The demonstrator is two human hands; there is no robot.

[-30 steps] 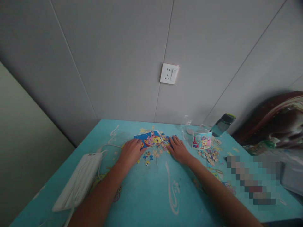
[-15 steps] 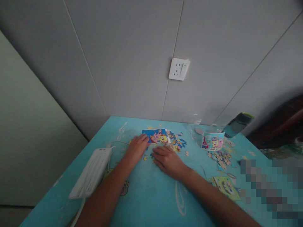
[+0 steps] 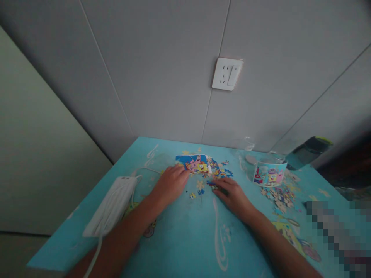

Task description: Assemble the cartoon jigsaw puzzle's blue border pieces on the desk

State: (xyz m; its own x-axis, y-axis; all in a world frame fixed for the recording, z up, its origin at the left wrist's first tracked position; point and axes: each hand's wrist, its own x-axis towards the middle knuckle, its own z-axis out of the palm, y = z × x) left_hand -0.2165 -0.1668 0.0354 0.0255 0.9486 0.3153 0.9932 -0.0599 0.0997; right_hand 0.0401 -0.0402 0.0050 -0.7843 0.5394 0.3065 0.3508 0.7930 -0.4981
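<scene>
Near the far side of the table lies a blue picture card [image 3: 193,163] with cartoon figures, beside a pile of loose jigsaw pieces [image 3: 222,170]. My left hand [image 3: 173,183] is at the card's lower left edge, fingers closed together; what they hold, if anything, is hidden. To the right, my right hand [image 3: 233,195] has thumb and fingers pinched around a small dark jigsaw piece [image 3: 212,185]. Between the hands, a few single pieces rest on the cloth, among them a blue piece [image 3: 201,192] and a yellow one [image 3: 193,196].
A white power strip [image 3: 111,204] with cables lies left, close to my left forearm. Right of my hand stand a printed round tub [image 3: 269,173], a second heap of pieces [image 3: 279,197] and a tilted dark bottle [image 3: 308,152]. A grey wall with a socket [image 3: 227,73] rises behind.
My right hand has moved right, away from the left hand, and pinches a piece. Loose pieces between the hands are now uncovered. My left hand has drawn slightly nearer. The view has shifted a little.
</scene>
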